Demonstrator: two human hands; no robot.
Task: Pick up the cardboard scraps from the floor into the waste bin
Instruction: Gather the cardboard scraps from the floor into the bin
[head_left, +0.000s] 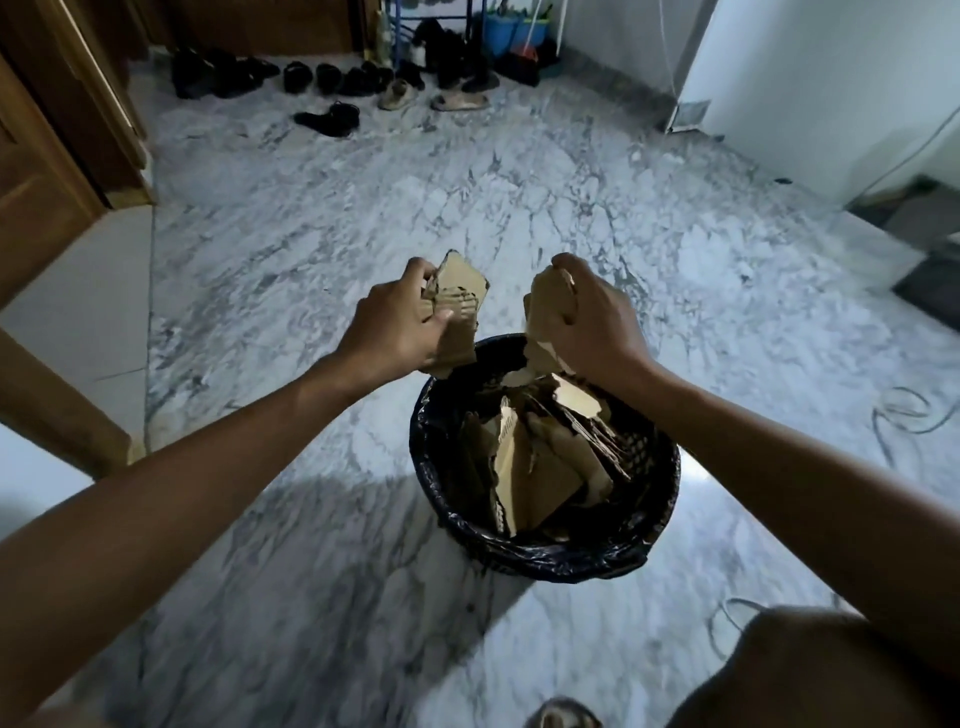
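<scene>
left hand (400, 325) clutching torn brown cardboard scraps (457, 306) | right hand (597, 322) clutching more brown cardboard bits (548, 306) | both above far rim of round black-lined waste bin (519, 556) | bin holding cardboard, standing on grey marble floor (363, 208)

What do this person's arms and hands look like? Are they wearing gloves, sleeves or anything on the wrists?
Both arms are bare from the edge of the picture to the fingertips: no sleeves show. The left hand and the right hand wear no gloves. No watch, bracelet or ring is visible on either wrist or on the fingers that show. Both forearms look slim and unmarked.
</scene>
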